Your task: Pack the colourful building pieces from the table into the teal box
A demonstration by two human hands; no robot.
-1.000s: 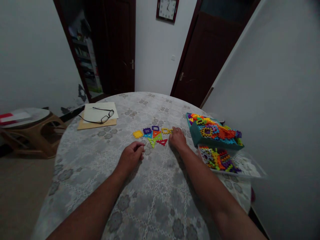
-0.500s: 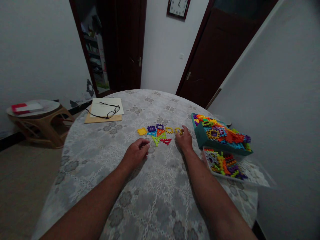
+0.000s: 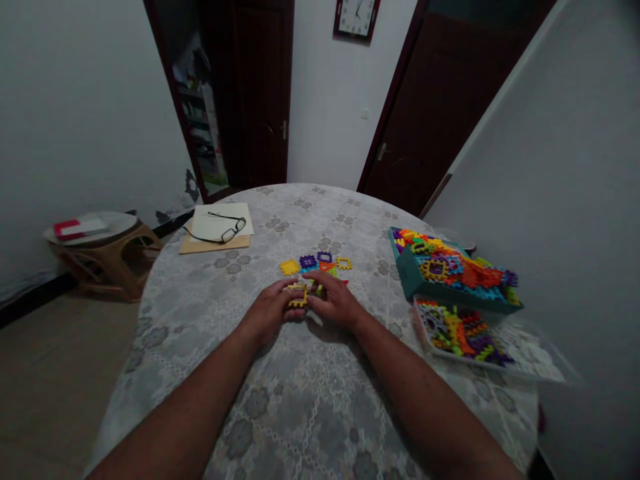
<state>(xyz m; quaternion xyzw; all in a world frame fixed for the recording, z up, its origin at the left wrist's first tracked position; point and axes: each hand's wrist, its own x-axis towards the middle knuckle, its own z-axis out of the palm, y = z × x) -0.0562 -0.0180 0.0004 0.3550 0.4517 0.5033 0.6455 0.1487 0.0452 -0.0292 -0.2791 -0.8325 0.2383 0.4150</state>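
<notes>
A yellow square building piece with an open middle and toothed edges (image 3: pixel 305 295) is between my two hands, just above the table. My left hand (image 3: pixel 267 310) has its fingers behind the piece at its left side. From the right, my right hand (image 3: pixel 336 301) pinches its edge with thumb and fingers. Just beyond my hands lie a solid yellow piece (image 3: pixel 289 267), a purple square (image 3: pixel 308 261), a purple open frame (image 3: pixel 325 257) and another yellow open frame (image 3: pixel 343 263). Orange, blue, green and red pieces are partly hidden by my right hand.
To the right stand a teal box (image 3: pixel 413 277) heaped with colourful building pieces and a clear plastic tray (image 3: pixel 423 327) with more. Eyeglasses (image 3: pixel 229 235) rest on papers (image 3: pixel 215 247) at the back left. A stool (image 3: pixel 107 260) stands left of the round table (image 3: pixel 320 413).
My right hand has brought the yellow open square from the right end of the row to my left hand. Both hands now meet at it. The view has shifted slightly.
</notes>
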